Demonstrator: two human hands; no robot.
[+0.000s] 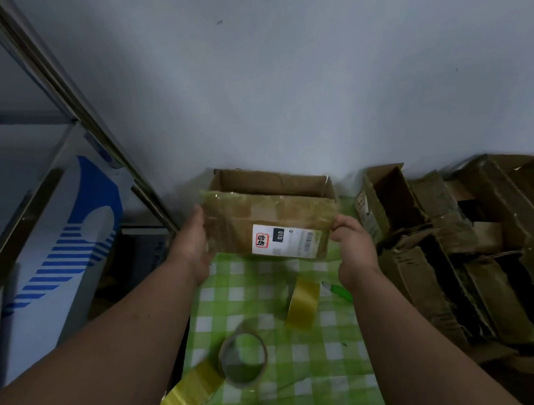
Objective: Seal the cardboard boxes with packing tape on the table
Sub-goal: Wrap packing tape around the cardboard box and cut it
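While two tape rolls lie on the checked cloth at lower centre, an open cardboard box (269,223) is held at mid-frame.

Nearest, a clear tape roll (243,359) and a yellowish roll (303,303) rest on the tablecloth (328,368); beyond, the left hand (197,236) and right hand (351,244) clasp the box's two ends, flaps unsealed. Worn, tape-covered board probably proves light, flexible and slick: grip the ends. More boxes (463,242) crowd the right.

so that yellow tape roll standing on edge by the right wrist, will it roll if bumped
Probably. The yellow tape roll stands on its rim on the checked tablecloth, so a nudge could roll or topple it. It looks light and stiff, and its glossy side may be slippery.
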